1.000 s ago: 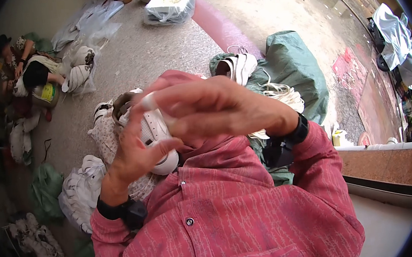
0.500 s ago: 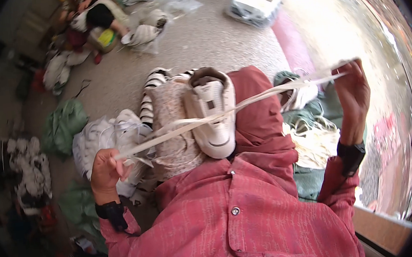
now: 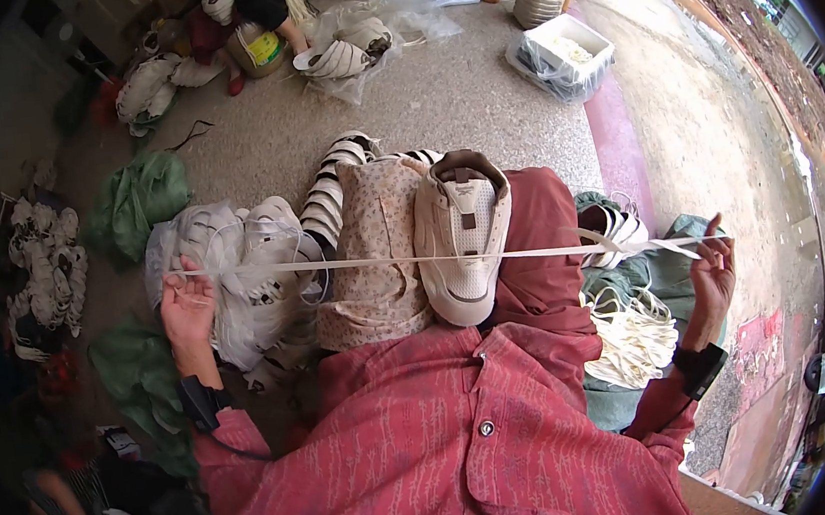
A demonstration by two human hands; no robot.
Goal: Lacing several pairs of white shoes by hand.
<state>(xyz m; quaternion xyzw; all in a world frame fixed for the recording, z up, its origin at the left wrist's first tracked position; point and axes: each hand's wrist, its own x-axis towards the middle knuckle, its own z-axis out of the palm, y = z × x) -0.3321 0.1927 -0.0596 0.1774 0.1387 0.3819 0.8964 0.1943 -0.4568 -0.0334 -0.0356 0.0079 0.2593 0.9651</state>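
Note:
A flat white shoelace [image 3: 363,261] is pulled straight across my lap between my two hands. My left hand [image 3: 189,309], palm up beside the bagged shoes, pinches one end. The other end is held by my right hand [image 3: 712,276], index finger raised, with a loose fold of lace next to it. Under the lace a white and beige shoe [image 3: 458,288] rests on my thighs, toe toward me. Its tongue and perforated front show, and no lace is seen threaded in it.
Left of my legs lie white shoes in clear plastic [image 3: 264,233] and green sacks [image 3: 137,201]. At my right are a heap of pale laces [image 3: 632,335] and more shoes [image 3: 615,226]. Farther off stand a white box [image 3: 571,45] and a seated person [image 3: 261,7] among shoes.
The lace went from slanted, with several strands, to level and taut. My right hand came down and my left hand rose slightly. The view shifted, and the shoe stayed on my lap.

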